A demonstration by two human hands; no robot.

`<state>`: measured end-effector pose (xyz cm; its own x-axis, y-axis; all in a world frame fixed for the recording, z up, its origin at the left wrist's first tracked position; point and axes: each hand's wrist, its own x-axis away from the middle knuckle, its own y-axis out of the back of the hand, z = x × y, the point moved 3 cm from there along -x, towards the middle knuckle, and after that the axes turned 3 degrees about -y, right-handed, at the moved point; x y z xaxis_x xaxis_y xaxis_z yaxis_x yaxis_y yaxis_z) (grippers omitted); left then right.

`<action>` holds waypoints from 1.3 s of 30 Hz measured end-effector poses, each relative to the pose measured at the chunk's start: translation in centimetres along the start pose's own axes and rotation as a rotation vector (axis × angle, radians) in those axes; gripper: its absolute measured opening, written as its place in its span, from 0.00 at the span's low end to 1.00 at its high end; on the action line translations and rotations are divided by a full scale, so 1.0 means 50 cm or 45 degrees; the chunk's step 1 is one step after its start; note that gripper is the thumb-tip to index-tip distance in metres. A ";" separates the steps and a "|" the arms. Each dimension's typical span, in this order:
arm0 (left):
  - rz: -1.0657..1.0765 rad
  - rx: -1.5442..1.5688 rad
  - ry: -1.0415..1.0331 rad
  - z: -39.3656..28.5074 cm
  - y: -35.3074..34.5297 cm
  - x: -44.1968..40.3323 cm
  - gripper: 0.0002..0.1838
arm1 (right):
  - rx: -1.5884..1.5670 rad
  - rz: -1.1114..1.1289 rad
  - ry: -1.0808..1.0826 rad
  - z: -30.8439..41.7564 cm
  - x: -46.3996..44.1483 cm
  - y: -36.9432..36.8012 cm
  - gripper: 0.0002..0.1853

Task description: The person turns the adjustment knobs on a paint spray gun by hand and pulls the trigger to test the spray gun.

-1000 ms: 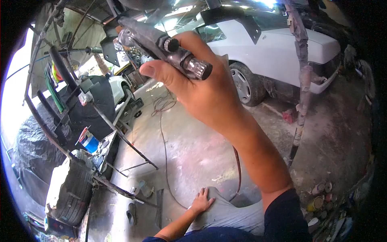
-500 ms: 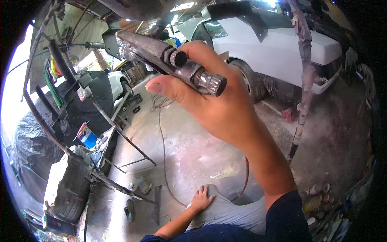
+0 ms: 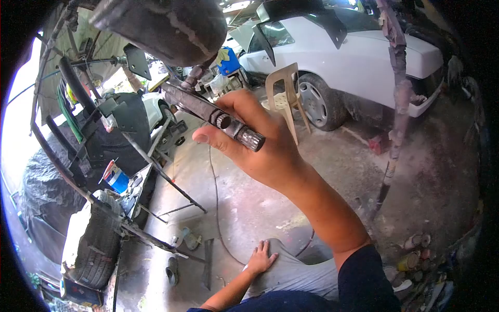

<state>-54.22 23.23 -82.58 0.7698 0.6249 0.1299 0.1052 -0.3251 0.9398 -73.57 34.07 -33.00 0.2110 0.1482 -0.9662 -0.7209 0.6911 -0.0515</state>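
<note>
Spray gun (image 3: 200, 108) — in right hand (image 3: 267, 145) (cup (image 3: 169, 31) above)

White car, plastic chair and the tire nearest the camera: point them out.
White car (image 3: 364, 60): head view, on its side.
Plastic chair (image 3: 283, 74): head view, on its backrest.
Tire (image 3: 93, 262): head view, on its tread.

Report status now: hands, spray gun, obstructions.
Right hand gripping spray gun, raised. Left hand resting on gray trousers. Gun's cup blocks part of the view; hose curves across the floor.
</note>
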 end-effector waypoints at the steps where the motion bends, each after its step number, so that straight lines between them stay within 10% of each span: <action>1: -0.004 -0.003 -0.008 0.005 -0.003 0.000 0.47 | 0.037 -0.001 -0.004 -0.006 0.003 -0.002 0.25; 39: 0.011 0.065 0.032 0.006 0.005 -0.010 0.47 | 0.003 -0.208 0.104 -0.008 -0.064 -0.006 0.21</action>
<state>-54.38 22.60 -82.49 0.7551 0.6391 0.1464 0.1311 -0.3660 0.9214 -74.32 33.10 -30.00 0.2710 -0.0239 -0.9623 -0.6799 0.7029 -0.2090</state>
